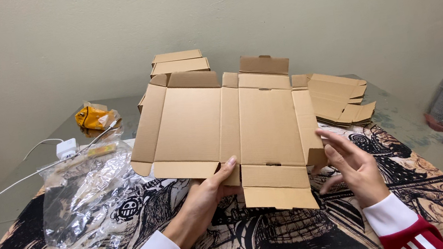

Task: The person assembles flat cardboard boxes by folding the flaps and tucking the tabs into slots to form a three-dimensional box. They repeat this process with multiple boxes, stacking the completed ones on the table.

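Observation:
A flat, unfolded brown cardboard box blank (233, 126) is held up over the table, its creased panels and flaps spread out. My left hand (207, 195) grips its lower edge near the middle, thumb on top. My right hand (348, 165) has its fingers spread beside the blank's right side flap, fingertips touching or nearly touching the flap's edge. Both wrists wear red sleeves with white cuffs.
Folded cardboard boxes (178, 62) stand at the back; a stack of flat blanks (341, 99) lies at the right. A crumpled clear plastic bag (87, 192), a white charger with cable (66, 148) and a yellow packet (93, 117) lie at the left. A printed mat (278, 235) covers the table.

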